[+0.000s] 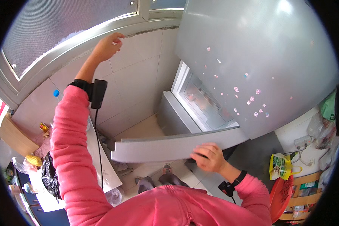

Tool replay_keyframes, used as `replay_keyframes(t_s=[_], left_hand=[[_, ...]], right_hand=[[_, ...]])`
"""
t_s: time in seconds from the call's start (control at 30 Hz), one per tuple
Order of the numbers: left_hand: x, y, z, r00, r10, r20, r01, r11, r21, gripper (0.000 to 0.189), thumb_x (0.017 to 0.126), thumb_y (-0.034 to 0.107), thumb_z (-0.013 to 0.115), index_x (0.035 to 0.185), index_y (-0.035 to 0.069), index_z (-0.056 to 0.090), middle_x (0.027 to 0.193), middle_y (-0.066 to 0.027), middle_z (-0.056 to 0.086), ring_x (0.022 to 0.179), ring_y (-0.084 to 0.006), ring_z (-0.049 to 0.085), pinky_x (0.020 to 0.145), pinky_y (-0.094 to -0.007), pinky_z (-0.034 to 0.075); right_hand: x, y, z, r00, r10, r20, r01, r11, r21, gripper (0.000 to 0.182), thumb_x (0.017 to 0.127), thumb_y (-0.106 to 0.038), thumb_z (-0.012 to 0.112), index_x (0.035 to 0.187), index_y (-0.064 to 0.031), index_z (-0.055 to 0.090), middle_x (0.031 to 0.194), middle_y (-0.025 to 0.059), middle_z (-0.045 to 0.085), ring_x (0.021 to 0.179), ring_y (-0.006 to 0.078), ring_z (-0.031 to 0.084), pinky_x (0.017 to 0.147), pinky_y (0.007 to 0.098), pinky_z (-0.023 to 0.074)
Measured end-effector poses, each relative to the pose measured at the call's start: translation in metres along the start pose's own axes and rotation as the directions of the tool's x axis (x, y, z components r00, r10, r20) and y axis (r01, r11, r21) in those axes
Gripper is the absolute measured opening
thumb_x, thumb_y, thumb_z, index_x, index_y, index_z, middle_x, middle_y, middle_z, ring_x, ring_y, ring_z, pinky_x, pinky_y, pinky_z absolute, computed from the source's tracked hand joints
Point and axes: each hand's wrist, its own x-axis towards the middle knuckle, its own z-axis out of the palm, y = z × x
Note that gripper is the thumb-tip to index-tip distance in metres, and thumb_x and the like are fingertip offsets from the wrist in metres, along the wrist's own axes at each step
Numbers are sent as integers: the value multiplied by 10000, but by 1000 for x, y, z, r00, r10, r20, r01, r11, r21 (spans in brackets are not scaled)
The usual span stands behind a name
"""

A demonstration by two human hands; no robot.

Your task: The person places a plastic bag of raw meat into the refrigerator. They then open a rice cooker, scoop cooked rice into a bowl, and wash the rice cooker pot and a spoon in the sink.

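Note:
A grey refrigerator (226, 36), its upper door dotted with small pink stickers, stands ahead and to the right. Its lower door (169, 148) is swung open towards me, and behind it a frosty clear drawer front (203, 99) shows in the white-framed compartment. My right hand (209, 156) is at the outer face of the open door, fingers bent, holding nothing that I can see. Raised at the upper left, my left hand (108, 47) is near the tiled wall below the window frame, its fingers curled loosely and nothing visible in them. A black device is strapped to each wrist.
On the left, a white tabletop (107, 172) bears a black plastic bag (49, 178). To the right are a red basin (281, 195), a yellow bag (279, 166), a wooden rack (303, 201) and a wall socket with cables. Another grey panel (176, 115) stands beside the compartment.

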Motion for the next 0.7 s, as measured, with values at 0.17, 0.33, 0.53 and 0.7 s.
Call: replay_keyframes(t_s=[0.17,0.33,0.53,0.7], left_hand=[[-41,16,-29,999,11,-40,-14,996,-85,339,848,110,523,1180,40,517,957,-93,611,760,-146,606,667,-268,491],[-132,18,1,997,-71,-4,66,945,-320,332,839,28,502,1171,32,520,959,-63,603,765,-108,586,670,-237,480],[-270,8,43,958,-275,80,284,873,-397,296,862,23,502,1158,22,521,1004,-51,593,826,-106,586,723,-229,474],[-371,9,24,873,-488,21,419,726,-545,274,870,10,487,1141,3,529,1021,-64,599,858,-117,599,769,-239,468]], right_hand=[[24,28,22,995,42,-89,-50,995,-91,341,684,-62,605,1019,-122,620,1063,41,568,967,197,551,877,367,436],[47,36,52,991,-54,-124,61,996,57,325,704,-58,584,1024,-100,613,1074,60,564,967,219,554,922,391,425],[53,115,90,998,68,-8,-68,967,-245,285,694,-65,565,978,-76,582,1012,66,551,976,228,519,920,388,382],[46,163,104,978,170,124,-101,896,-433,273,677,-88,573,947,-45,571,964,76,548,940,233,505,865,381,371]])
